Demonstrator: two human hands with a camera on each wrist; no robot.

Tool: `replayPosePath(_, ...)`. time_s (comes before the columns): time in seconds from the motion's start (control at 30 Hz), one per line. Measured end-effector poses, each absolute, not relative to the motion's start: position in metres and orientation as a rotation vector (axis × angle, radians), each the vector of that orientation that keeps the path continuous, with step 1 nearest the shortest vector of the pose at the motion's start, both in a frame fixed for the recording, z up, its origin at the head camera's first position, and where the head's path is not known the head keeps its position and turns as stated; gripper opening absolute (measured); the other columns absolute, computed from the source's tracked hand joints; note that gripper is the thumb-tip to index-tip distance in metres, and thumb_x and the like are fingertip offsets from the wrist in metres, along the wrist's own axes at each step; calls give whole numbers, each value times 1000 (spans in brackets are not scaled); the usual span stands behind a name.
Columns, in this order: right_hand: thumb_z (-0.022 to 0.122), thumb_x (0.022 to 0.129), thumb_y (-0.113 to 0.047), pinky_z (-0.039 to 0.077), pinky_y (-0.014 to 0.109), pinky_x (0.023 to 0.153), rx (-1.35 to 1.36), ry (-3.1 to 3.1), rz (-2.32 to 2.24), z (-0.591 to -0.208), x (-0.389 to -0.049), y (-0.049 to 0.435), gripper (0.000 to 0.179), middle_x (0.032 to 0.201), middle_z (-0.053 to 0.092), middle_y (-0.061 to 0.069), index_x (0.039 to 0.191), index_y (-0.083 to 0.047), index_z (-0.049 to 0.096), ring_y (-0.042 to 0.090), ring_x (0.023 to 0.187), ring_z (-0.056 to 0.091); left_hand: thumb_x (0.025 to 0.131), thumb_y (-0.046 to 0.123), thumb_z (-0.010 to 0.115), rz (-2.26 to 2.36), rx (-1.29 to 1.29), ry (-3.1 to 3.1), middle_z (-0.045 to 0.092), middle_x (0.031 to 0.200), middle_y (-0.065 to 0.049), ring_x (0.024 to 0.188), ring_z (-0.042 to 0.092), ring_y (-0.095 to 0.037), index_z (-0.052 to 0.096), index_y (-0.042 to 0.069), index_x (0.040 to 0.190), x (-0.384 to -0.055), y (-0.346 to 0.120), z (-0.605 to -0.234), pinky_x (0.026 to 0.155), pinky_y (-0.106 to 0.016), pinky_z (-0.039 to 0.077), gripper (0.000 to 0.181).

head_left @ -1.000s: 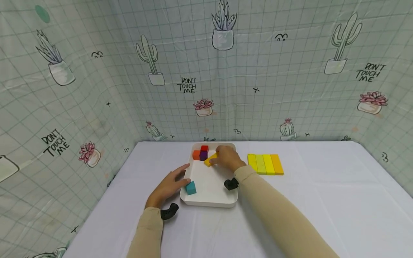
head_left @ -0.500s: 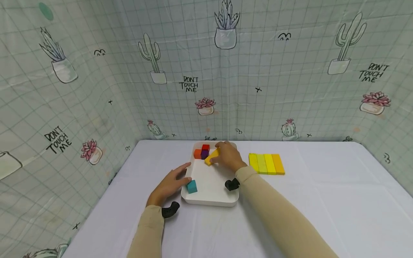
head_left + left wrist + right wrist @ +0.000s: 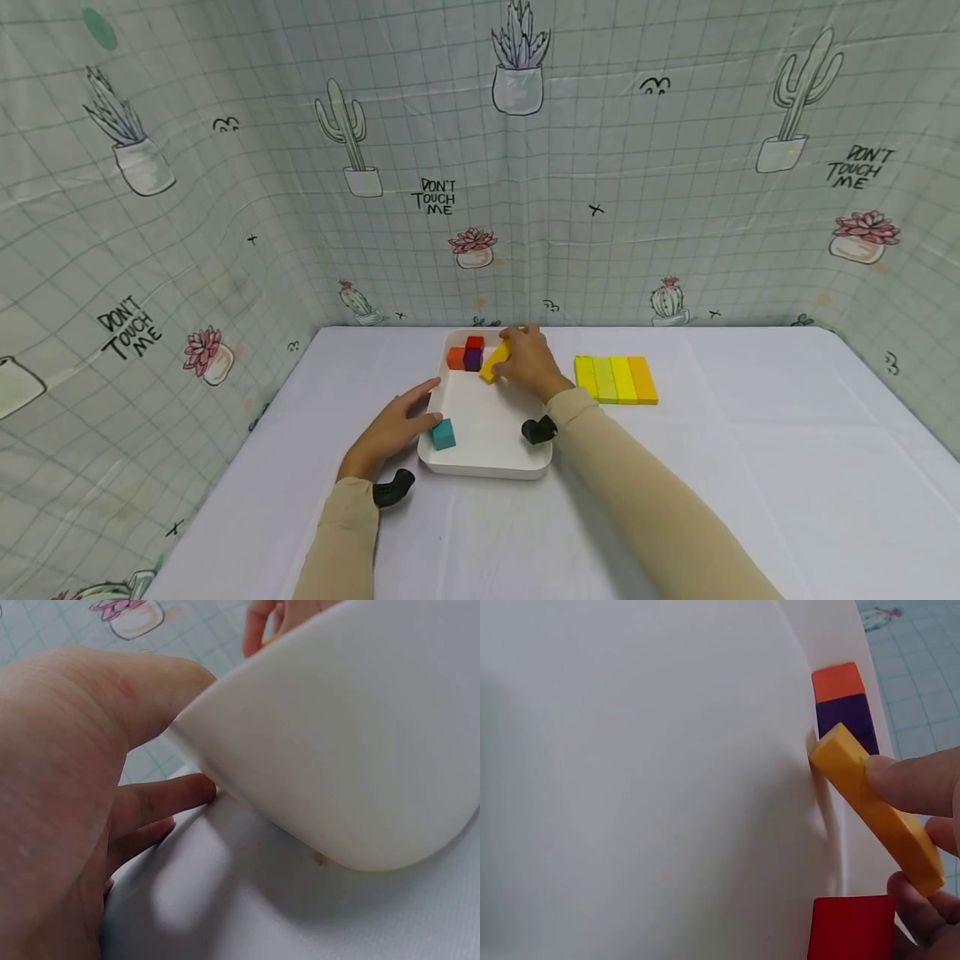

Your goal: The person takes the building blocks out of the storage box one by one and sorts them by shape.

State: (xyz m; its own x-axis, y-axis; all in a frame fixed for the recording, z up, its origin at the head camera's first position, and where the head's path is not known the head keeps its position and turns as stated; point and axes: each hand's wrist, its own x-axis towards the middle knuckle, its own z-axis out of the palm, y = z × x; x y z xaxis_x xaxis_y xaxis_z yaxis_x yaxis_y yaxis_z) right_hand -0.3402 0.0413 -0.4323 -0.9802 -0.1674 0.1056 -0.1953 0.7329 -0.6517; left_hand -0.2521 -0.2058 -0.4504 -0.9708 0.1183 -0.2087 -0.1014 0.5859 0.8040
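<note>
My left hand [image 3: 388, 427] holds the side of a white tray [image 3: 487, 433], its thumb over the rim and its fingers along the outer wall. Just inside the tray by that thumb sits a teal cube [image 3: 443, 434]. With thumb and fingers, my right hand [image 3: 531, 365] pinches a yellow-orange rectangular block [image 3: 877, 806], which slants over the tray's far end. One end of the block overlaps a purple cube [image 3: 846, 720] in the right wrist view. Beyond the purple one lies an orange cube [image 3: 456, 358]. A red cube [image 3: 851, 928] lies close below my right fingertips.
Right of the tray, several yellow and orange blocks [image 3: 615, 381] lie side by side on the white-covered table [image 3: 750, 458]. Another red cube [image 3: 475, 342] sits behind the purple one. A patterned cloth [image 3: 585, 167] surrounds the table's back and sides.
My right hand has turned the yellow-orange block slightly more upright in the head view and shifted it a little right. My left hand stays at the tray's side.
</note>
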Motion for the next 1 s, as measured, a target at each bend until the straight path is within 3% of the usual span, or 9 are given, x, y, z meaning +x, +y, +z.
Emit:
replayPosePath(0.37, 79, 85, -12, 49, 42, 101, 362, -2831, 1113, -433, -340, 44, 53, 128, 50, 15, 135, -9, 60, 32, 112, 49, 93, 39, 68, 1327, 26, 2575, 41, 157, -7, 149, 24, -37, 42, 37, 153, -252, -207, -450, 114, -69, 17, 66)
replayPosePath(0.6, 70, 88, -4, 51, 38, 99, 341, -2719, 1284, -435, -342, 48, 43, 126, 54, 15, 131, -5, 63, 28, 107, 53, 93, 39, 68, 1321, 33, 2582, 40, 157, -7, 149, 23, -37, 42, 38, 153, -252, -207, -452, 114, -68, 17, 65)
replayPosePath(1.0, 65, 94, -3, 54, 37, 93, 271, -2551, 1580, -425, -336, 57, 42, 128, 59, 15, 135, -1, 60, 28, 102, 58, 93, 40, 69, 1329, 50, 2594, 42, 156, -10, 148, 26, -38, 42, 36, 153, -251, -206, -453, 114, -68, 18, 66)
